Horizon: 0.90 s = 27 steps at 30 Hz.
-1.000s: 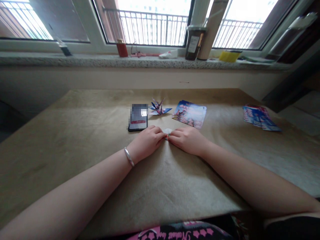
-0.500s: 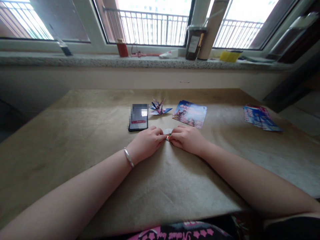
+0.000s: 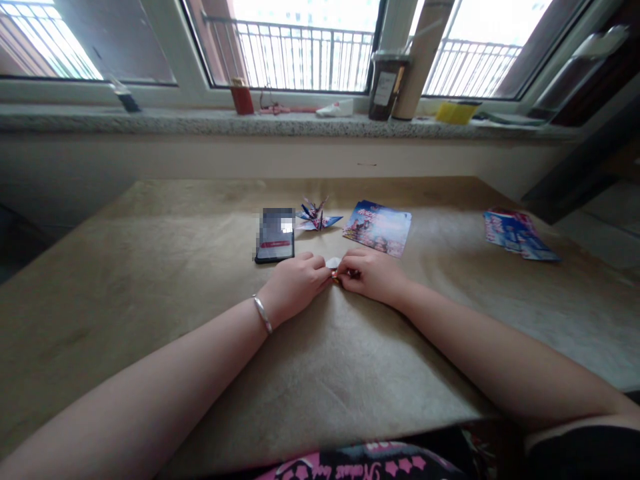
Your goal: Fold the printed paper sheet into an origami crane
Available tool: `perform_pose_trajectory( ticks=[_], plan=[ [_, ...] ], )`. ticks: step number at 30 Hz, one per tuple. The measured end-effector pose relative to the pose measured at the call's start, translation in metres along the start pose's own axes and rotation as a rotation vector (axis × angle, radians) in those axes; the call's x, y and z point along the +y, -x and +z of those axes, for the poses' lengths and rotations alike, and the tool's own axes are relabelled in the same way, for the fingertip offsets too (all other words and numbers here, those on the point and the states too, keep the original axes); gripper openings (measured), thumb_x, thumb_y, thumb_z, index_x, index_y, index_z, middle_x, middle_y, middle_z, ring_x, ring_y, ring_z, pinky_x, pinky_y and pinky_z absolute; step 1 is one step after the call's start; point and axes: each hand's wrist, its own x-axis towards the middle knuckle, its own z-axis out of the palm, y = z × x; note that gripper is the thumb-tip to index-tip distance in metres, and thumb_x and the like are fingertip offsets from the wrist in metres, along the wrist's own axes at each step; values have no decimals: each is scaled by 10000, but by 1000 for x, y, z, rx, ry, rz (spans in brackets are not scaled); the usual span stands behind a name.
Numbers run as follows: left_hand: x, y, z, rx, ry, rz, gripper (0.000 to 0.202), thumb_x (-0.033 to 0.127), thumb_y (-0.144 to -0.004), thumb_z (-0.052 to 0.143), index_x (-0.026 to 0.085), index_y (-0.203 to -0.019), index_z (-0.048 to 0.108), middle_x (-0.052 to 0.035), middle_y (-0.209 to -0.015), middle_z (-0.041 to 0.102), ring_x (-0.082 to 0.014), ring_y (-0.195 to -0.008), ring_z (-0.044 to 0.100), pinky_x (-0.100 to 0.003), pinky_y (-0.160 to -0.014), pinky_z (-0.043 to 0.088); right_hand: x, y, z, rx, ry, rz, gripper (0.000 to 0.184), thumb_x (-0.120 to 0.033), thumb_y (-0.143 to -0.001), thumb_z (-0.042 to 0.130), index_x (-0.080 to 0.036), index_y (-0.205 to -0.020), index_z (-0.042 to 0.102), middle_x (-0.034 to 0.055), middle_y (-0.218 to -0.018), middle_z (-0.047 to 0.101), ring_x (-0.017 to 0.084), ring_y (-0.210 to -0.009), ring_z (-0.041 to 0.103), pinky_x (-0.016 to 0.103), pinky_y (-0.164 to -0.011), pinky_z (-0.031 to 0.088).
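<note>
Between my two hands is a small piece of folded paper, white on its far part and orange along the near edge. My left hand, with a silver bangle at the wrist, is closed on its left side. Pinched fingers of my right hand hold the right side. Fingers cover much of the paper, so its full shape is hidden. Just beyond stand a folded paper crane in blue and pink and a phone lying flat. Square patterned sheets lie behind my right hand.
More blue patterned sheets are fanned out at the right of the brown-covered table. Along the granite windowsill stand a red container, a dark lidded jar, a cardboard tube and a yellow object.
The fingers of my right hand have curled more and shifted slightly at the paper. My left hand stays nearly in place. The whole view has drifted a little.
</note>
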Motion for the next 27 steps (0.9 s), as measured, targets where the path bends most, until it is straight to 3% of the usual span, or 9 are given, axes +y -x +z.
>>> perform_pose_trajectory(
  ticks=[16, 27],
  plan=[
    [-5, 0, 2, 12, 66, 21, 200, 282, -927, 498, 181, -852, 653, -32, -815, 622, -160, -757, 542, -250, -647, 421, -2, 3, -3, -36, 124, -120, 157, -249, -839, 543, -188, -859, 686, 55, -837, 659, 169, -778, 559, 271, -683, 393],
    [-7, 2, -1, 28, 114, 15, 167, 263, -903, 533, 190, -881, 681, -33, -815, 633, -154, -773, 579, -246, -672, 449, -3, -3, 3, -62, -28, 25, 127, -187, -828, 541, -164, -828, 667, 56, -826, 633, 160, -782, 555, 258, -702, 409]
  ],
)
